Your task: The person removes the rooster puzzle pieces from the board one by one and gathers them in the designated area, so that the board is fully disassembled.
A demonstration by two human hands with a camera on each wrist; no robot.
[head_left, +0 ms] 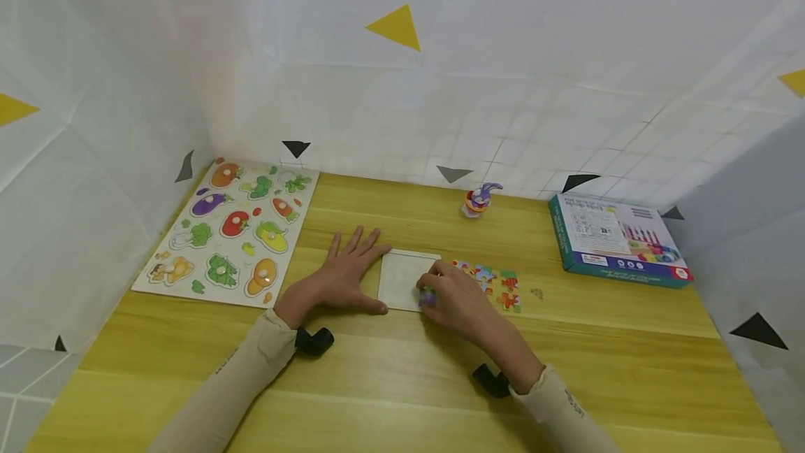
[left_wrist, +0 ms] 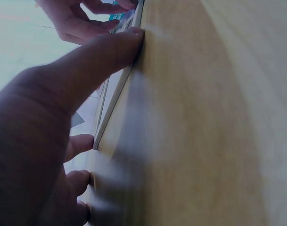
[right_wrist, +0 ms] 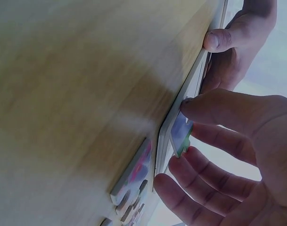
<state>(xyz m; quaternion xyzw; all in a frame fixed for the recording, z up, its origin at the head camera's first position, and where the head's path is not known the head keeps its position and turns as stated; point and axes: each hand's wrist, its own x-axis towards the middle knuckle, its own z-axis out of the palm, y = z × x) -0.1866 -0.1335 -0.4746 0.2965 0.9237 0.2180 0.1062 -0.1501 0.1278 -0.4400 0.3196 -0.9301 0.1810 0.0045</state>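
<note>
A white puzzle tray [head_left: 400, 279] with a low raised rim lies on the wooden table. My left hand [head_left: 342, 275] is spread flat at its left side, with thumb and index finger at the edge. My right hand [head_left: 458, 299] pinches a blue and green puzzle piece [right_wrist: 182, 132] between thumb and fingers, over the tray's near right corner. In the right wrist view the piece is tilted, its lower edge close to the tray rim. Several colourful loose puzzle pieces [head_left: 508, 290] lie just right of the tray, partly covered by the right hand.
A vegetable peg board [head_left: 207, 243] lies at the left. Behind the tray stands a small purple rabbit figure [head_left: 481, 200]. A teal-edged box [head_left: 619, 240] is at the back right. White sheeting [head_left: 339, 110] closes off the back and sides of the table.
</note>
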